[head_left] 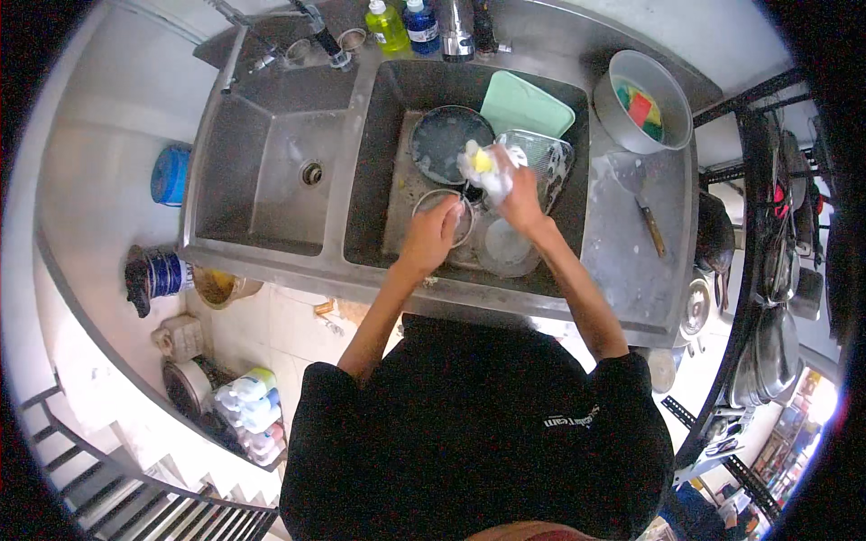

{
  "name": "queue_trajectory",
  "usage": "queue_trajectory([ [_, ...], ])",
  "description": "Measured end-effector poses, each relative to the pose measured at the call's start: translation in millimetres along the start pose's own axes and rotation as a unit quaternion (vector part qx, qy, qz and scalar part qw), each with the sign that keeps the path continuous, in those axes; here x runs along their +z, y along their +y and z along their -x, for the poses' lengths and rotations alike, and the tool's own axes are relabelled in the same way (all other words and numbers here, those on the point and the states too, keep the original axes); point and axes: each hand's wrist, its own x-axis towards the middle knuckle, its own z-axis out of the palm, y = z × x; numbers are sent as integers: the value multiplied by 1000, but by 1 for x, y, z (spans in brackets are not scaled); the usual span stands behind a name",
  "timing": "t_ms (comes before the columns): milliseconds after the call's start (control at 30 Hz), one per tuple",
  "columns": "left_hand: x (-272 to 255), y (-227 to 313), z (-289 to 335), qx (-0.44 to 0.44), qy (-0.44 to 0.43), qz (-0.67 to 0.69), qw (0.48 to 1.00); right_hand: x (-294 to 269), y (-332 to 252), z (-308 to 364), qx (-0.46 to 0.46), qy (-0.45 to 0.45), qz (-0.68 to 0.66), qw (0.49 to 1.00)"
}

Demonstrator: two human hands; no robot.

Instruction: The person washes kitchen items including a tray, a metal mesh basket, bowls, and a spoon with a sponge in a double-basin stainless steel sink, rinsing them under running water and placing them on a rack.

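Over the right sink basin [361, 207], my right hand [520, 194] is closed on a yellow sponge [483, 161] thick with white foam. My left hand [437, 233] is pinched on a thin utensil [465, 191] that reaches up to the sponge; its kind is too small to tell. Just beneath my left hand shows the pale rim of a round container [470, 231]. Beyond it lies a round dark pan [442, 135] with wet suds. A light green tray [528, 105] leans at the far right corner, above a foamy mesh-like basket [552, 155]. A round translucent dish [507, 248] sits near my right wrist.
Left is a second basin [262, 171] with a drain, below the tap [338, 56]. Yellow-green [387, 29] and blue [421, 29] soap bottles stand behind. A grey bowl [613, 113] holding colourful sponges and a wooden-handled scraper [653, 230] occupy the right counter, beside a shelf rack [744, 270].
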Motion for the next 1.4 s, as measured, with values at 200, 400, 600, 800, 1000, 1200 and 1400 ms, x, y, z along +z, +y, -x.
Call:
queue_trajectory([
  [200,-17,-3,0,-41,-35,-10,999,9,25,3,29,-61,-334,940],
  [400,-16,-35,4,-63,16,257,964,-31,17,12,85,4,-392,916],
  [600,-22,-19,-3,-194,-154,328,912,-29,-6,4,320,-5,-734,599],
  [800,-11,-4,-8,-55,-90,237,966,-33,-18,7,245,-53,-635,730],
  [1000,-15,-4,-7,-71,-139,218,963,-29,-17,11,249,-26,-528,811],
  [1200,-12,15,-10,-71,-94,261,958,32,39,39,276,-47,-542,792],
  [1400,-19,29,-2,-59,-31,113,991,-33,-1,17,100,21,-215,971],
])
